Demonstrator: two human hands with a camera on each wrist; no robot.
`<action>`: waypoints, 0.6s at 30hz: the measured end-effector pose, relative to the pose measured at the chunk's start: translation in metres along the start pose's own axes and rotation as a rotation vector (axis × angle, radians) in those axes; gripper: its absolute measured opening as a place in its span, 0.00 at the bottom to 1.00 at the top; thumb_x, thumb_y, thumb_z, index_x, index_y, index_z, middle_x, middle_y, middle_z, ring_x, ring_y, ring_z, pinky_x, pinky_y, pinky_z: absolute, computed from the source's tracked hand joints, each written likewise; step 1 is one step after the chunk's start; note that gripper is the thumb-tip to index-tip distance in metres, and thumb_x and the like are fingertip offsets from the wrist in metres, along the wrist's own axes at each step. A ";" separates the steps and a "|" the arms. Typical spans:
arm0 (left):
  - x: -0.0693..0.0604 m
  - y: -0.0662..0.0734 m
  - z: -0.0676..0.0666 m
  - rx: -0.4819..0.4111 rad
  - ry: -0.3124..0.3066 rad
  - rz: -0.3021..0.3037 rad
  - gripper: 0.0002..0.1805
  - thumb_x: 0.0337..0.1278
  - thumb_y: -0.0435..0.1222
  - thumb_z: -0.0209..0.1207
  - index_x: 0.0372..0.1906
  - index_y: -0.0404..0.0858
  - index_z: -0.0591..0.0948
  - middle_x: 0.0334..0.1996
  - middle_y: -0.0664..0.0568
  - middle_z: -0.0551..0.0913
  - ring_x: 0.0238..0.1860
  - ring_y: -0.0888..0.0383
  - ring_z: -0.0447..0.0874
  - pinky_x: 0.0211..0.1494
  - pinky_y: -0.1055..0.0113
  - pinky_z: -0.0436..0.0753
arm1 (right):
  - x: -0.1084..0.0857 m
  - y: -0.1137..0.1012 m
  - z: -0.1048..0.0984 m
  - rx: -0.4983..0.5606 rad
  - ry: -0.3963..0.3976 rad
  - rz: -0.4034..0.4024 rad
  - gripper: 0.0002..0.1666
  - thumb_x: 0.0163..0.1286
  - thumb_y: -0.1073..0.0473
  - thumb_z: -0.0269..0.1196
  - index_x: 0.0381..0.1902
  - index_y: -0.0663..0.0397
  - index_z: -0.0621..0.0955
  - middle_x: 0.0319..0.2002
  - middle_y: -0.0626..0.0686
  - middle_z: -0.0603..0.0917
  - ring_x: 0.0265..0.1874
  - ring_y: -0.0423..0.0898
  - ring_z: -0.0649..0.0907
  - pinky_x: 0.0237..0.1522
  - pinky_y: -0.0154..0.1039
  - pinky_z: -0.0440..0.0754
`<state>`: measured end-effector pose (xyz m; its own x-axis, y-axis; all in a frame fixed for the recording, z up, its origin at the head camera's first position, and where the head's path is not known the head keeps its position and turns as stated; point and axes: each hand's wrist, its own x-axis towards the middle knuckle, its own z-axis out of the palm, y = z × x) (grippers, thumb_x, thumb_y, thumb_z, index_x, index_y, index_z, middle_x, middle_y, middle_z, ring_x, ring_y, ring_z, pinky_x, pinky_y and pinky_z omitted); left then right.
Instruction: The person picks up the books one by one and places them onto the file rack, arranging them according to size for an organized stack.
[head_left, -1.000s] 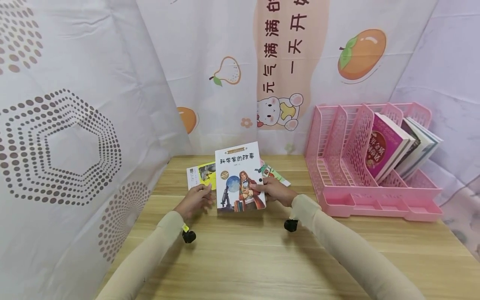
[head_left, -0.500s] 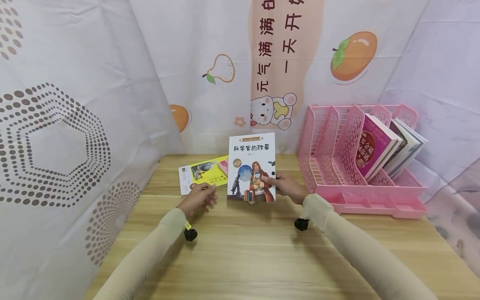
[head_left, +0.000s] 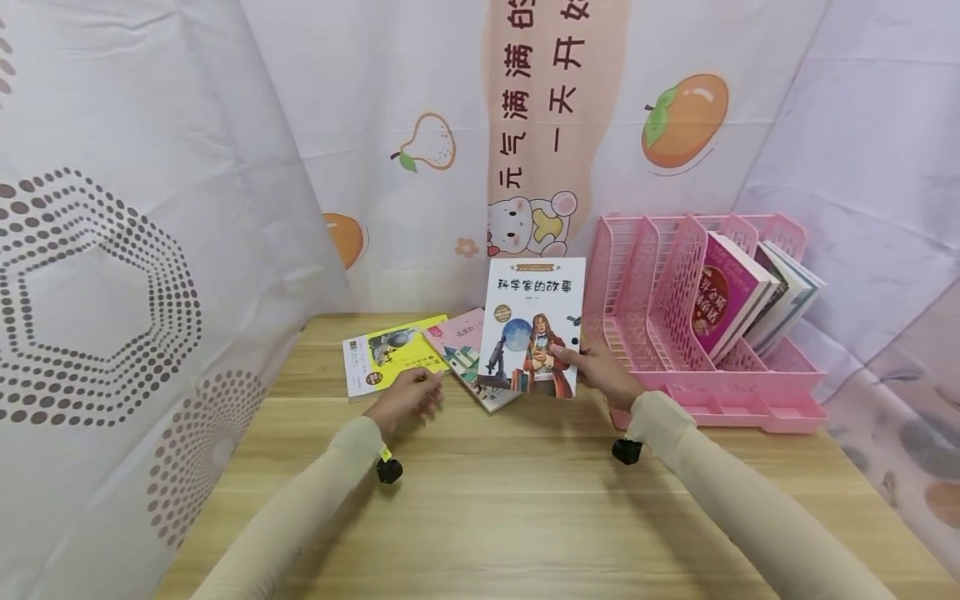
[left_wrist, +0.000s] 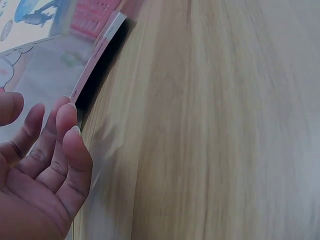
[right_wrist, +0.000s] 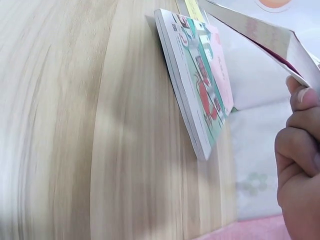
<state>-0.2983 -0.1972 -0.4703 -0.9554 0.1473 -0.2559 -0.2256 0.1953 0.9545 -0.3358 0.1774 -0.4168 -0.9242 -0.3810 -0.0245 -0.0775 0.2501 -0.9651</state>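
My right hand (head_left: 603,372) grips a white book (head_left: 534,325) by its right edge, thumb on the cover and fingers behind. The cover carries a blue globe, a telescope and a long-haired figure in red. It is held up off the table, also seen from below as a book (right_wrist: 265,37) in the right wrist view. My left hand (head_left: 408,400) hovers near the yellow book (head_left: 397,354), fingers loosely bent, nothing held. In the left wrist view the same hand (left_wrist: 45,170) has bare fingers. A pink and green book (head_left: 468,354) lies between, partly behind the white one.
On the right stands a pink book rack (head_left: 652,287) with several slots and small front trays. A magenta book (head_left: 723,292) and pale books (head_left: 783,296) lean in its right slots. A wooden table (head_left: 480,500) spreads in front. A printed curtain (head_left: 375,208) hangs behind.
The white book has been carried right in my right hand, toward the rack, off the pile. The yellow and pink books beneath have come into view. My left hand stays near the yellow book.
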 end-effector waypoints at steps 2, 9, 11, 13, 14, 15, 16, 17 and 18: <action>0.002 0.000 0.004 0.008 -0.012 0.002 0.22 0.79 0.46 0.54 0.53 0.29 0.76 0.41 0.41 0.85 0.33 0.54 0.82 0.33 0.64 0.83 | -0.003 0.000 -0.005 -0.014 0.022 -0.012 0.29 0.75 0.39 0.63 0.19 0.50 0.74 0.13 0.43 0.56 0.14 0.42 0.55 0.22 0.37 0.59; 0.008 0.004 0.017 0.031 -0.050 0.011 0.23 0.78 0.49 0.55 0.54 0.31 0.78 0.43 0.41 0.85 0.34 0.53 0.83 0.33 0.63 0.84 | -0.013 0.000 -0.027 -0.043 0.116 -0.072 0.31 0.77 0.40 0.62 0.18 0.52 0.69 0.13 0.44 0.59 0.13 0.42 0.59 0.21 0.40 0.63; 0.010 0.006 0.021 0.040 -0.061 0.018 0.21 0.78 0.48 0.54 0.53 0.31 0.78 0.44 0.40 0.85 0.34 0.53 0.83 0.33 0.63 0.84 | -0.017 0.000 -0.034 -0.078 0.151 -0.078 0.33 0.76 0.39 0.61 0.17 0.53 0.69 0.12 0.44 0.60 0.12 0.43 0.62 0.20 0.42 0.66; 0.012 0.009 0.024 0.052 -0.071 0.024 0.21 0.79 0.48 0.54 0.52 0.32 0.78 0.44 0.40 0.85 0.34 0.53 0.83 0.33 0.63 0.83 | -0.021 -0.001 -0.040 -0.112 0.175 -0.076 0.33 0.76 0.37 0.61 0.19 0.54 0.71 0.12 0.44 0.61 0.13 0.43 0.64 0.20 0.42 0.68; 0.013 0.010 0.026 0.052 -0.077 0.024 0.20 0.78 0.47 0.54 0.52 0.32 0.79 0.44 0.39 0.85 0.34 0.53 0.83 0.33 0.63 0.83 | -0.023 -0.001 -0.043 -0.125 0.178 -0.074 0.33 0.76 0.37 0.61 0.20 0.56 0.72 0.12 0.44 0.61 0.13 0.43 0.64 0.21 0.43 0.68; 0.014 0.011 0.028 0.052 -0.083 0.025 0.20 0.78 0.47 0.54 0.51 0.32 0.79 0.44 0.39 0.85 0.34 0.53 0.83 0.33 0.63 0.83 | -0.024 -0.001 -0.046 -0.134 0.190 -0.071 0.33 0.76 0.36 0.61 0.20 0.56 0.73 0.12 0.44 0.61 0.13 0.43 0.64 0.21 0.43 0.68; 0.015 0.012 0.030 0.051 -0.089 0.026 0.20 0.79 0.47 0.54 0.51 0.32 0.78 0.44 0.39 0.85 0.34 0.52 0.83 0.33 0.63 0.83 | -0.026 0.000 -0.050 -0.139 0.197 -0.068 0.33 0.75 0.36 0.61 0.21 0.57 0.74 0.12 0.44 0.62 0.13 0.43 0.64 0.21 0.42 0.68; 0.017 0.012 0.032 0.049 -0.096 0.029 0.19 0.78 0.47 0.55 0.51 0.32 0.78 0.43 0.39 0.85 0.33 0.52 0.83 0.33 0.63 0.83 | -0.027 0.001 -0.053 -0.138 0.209 -0.062 0.34 0.75 0.36 0.61 0.21 0.58 0.74 0.13 0.44 0.60 0.14 0.42 0.63 0.20 0.42 0.66; 0.019 0.013 0.034 0.050 -0.102 0.032 0.19 0.78 0.47 0.55 0.50 0.32 0.78 0.43 0.39 0.85 0.33 0.52 0.83 0.32 0.63 0.83 | -0.029 0.001 -0.056 -0.144 0.218 -0.058 0.33 0.75 0.36 0.61 0.22 0.58 0.75 0.13 0.43 0.61 0.14 0.42 0.63 0.20 0.41 0.66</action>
<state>-0.3126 -0.1586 -0.4683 -0.9371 0.2511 -0.2425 -0.1836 0.2363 0.9542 -0.3299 0.2385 -0.4025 -0.9742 -0.2013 0.1018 -0.1708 0.3636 -0.9158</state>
